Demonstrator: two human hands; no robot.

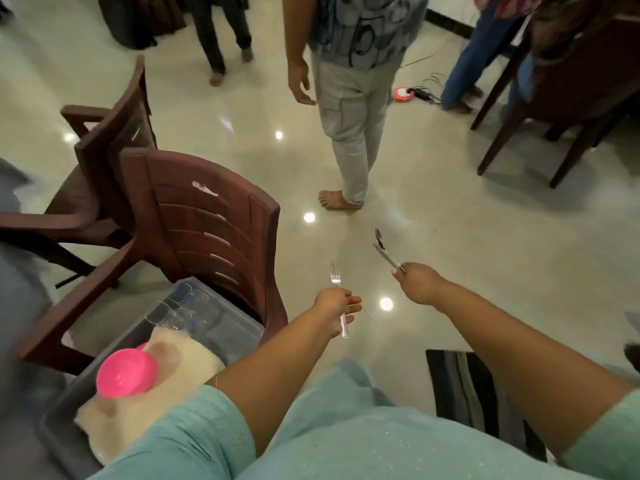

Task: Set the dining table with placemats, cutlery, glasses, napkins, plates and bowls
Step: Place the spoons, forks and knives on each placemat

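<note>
My left hand [334, 308] grips a metal fork [336, 277] by its handle, tines pointing away from me, over the shiny floor. My right hand [417, 282] pinches the handles of spoons [381, 245], their bowls pointing up and away. At lower left a grey tub [239, 329] sits on a brown chair. It holds several clear glasses [183, 306], a cream cloth [194, 362] and a pink bowl [126, 374] lying on the cloth.
Two brown plastic chairs [207, 216] stand at left. A person in grey trousers [349, 133] stands barefoot just ahead. Other people stand at the back. A dark wooden chair [571, 98] is at upper right, a striped mat [467, 386] by my right side.
</note>
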